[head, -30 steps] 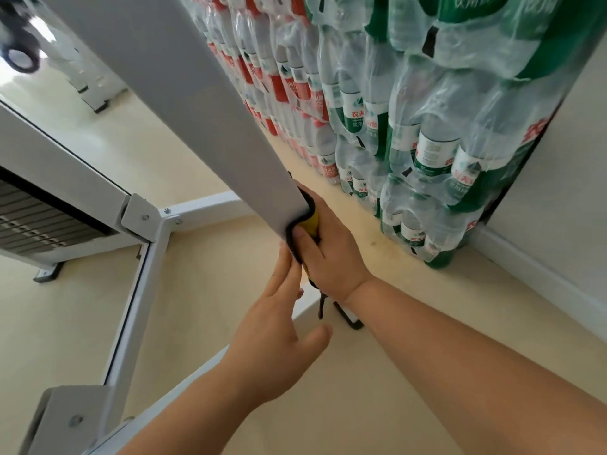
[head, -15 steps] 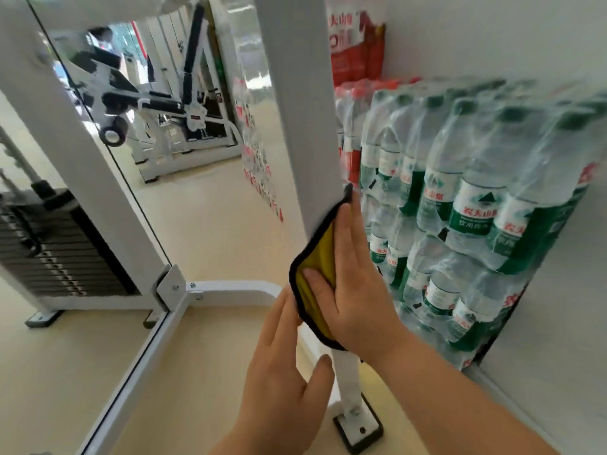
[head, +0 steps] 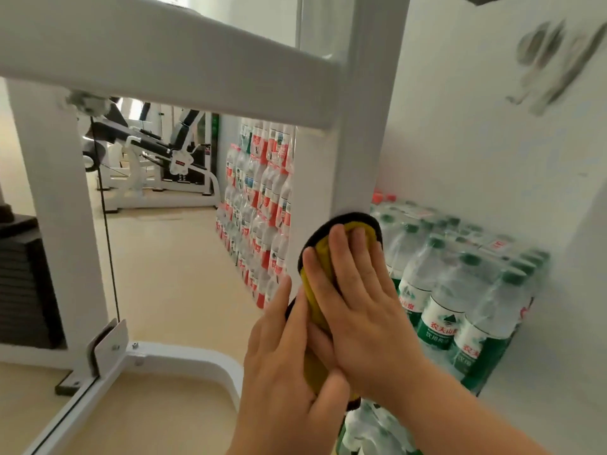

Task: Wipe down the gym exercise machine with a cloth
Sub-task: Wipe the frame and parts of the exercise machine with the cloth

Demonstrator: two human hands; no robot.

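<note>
Yellow cloth [head: 321,257] with a black edge lies flat against the white upright post [head: 361,126] of the gym machine, below the point where the crossbar [head: 164,60] meets it. Half a second ago the cloth sat lower on the post and the post's foot was in view; now the crossbar fills the top of the view and the foot is out of sight. The left hand [head: 282,366] hung just below the cloth then; now it touches the cloth's lower part. The right hand [head: 358,307] presses the cloth to the post, palm flat, fingers straight and pointing up. The left hand lies beside and partly under it, fingers straight too, so the 2 hands overlap. Shrink-wrapped packs of water bottles [head: 460,290] stand just right of the post against the wall [head: 492,159].
</note>
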